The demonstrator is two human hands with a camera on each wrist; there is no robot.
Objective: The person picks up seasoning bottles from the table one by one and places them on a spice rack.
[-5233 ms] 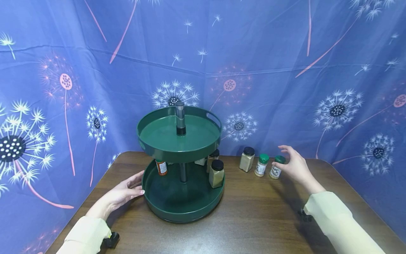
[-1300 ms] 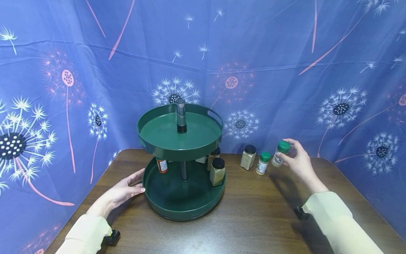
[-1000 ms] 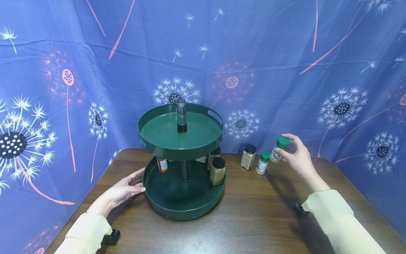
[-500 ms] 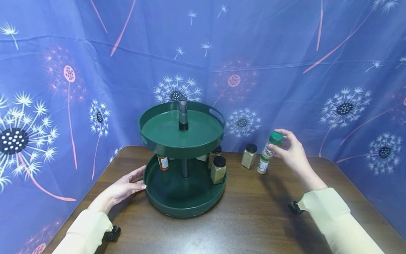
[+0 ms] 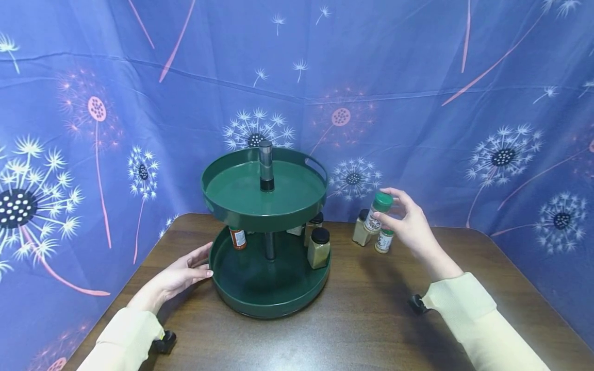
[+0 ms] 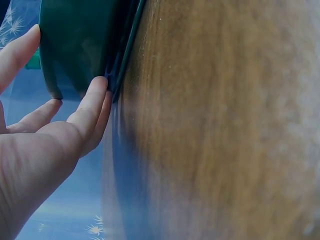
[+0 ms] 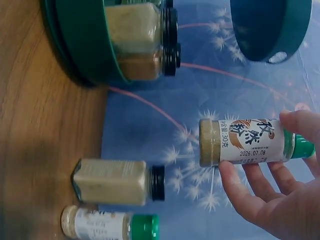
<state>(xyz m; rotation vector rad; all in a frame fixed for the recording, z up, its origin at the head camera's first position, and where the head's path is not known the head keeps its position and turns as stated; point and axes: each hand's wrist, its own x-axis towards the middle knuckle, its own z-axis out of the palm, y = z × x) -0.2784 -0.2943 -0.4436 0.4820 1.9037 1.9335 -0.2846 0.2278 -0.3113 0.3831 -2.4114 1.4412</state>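
A two-tier green turntable rack [image 5: 266, 309] stands on the table. My left hand [image 5: 185, 273] rests its fairly straight fingertips against the left side of the lower tray; in the left wrist view, the fingers [image 6: 92, 102] touch the tray's outer wall. My right hand [image 5: 410, 224] holds a green-capped spice jar [image 5: 372, 219] up off the table, tilted, thumb and fingers round it. Its white printed label shows in the right wrist view. Below it stand a black-capped square jar [image 5: 360, 234] of pale powder, partly hidden, and another green-capped spice jar [image 5: 383, 242].
On the lower tray, two black-capped jars, the front one [image 5: 318, 252] nearer, stand at the right, and a red-and-white labelled jar [image 5: 238, 239] at the left. The upper tray [image 5: 232, 188] hangs over them around a metal post [image 5: 266, 167]. Blue patterned cloth [image 5: 417, 129] encloses the table.
My right hand has picked the far-right green-capped spice jar up off the table and carried it leftward, over the other green-capped jar toward the rack. My left hand has stayed at the tray.
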